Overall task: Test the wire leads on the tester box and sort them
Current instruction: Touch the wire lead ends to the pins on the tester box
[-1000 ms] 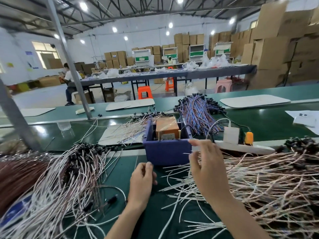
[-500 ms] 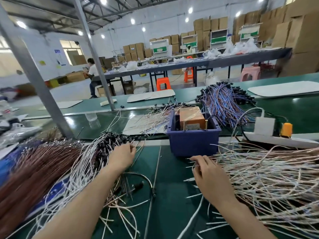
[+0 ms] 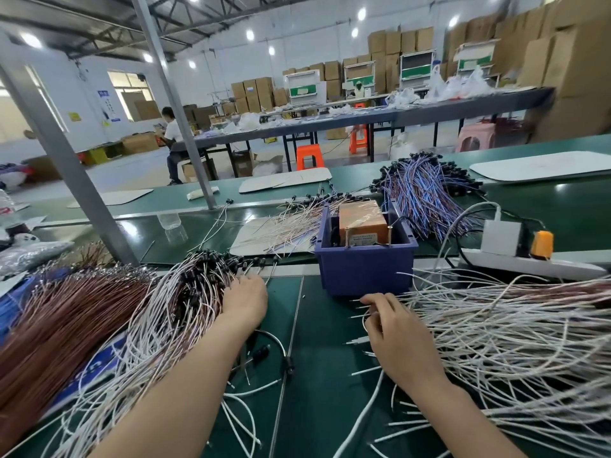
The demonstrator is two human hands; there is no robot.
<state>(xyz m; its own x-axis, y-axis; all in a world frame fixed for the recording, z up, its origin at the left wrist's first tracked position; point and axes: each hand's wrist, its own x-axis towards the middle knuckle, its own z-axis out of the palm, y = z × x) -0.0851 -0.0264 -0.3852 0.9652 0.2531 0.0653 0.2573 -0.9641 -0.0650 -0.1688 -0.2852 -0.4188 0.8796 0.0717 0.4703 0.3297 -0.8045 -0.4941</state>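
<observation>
The orange tester box (image 3: pixel 363 222) sits inside a blue plastic bin (image 3: pixel 365 267) at the middle of the green bench. My left hand (image 3: pixel 245 300) rests, fingers spread, on the edge of a pile of white leads with black ends (image 3: pixel 172 309) to the left. My right hand (image 3: pixel 391 328) lies at the tips of a big heap of white leads (image 3: pixel 502 335) on the right, its fingers curled around the ends of one or two of them. A mass of brown leads (image 3: pixel 59 322) lies at the far left.
Behind the bin are a loose spread of pinkish leads (image 3: pixel 291 223) on a white card and a bundle of blue and purple leads (image 3: pixel 426 193). A white power strip (image 3: pixel 529 262) with an orange plug lies at the right. A grey metal post (image 3: pixel 56 153) rises at the left.
My left hand went from in front of the bin out to the left pile. My right hand dropped from the bin's rim to the tips of the right heap.
</observation>
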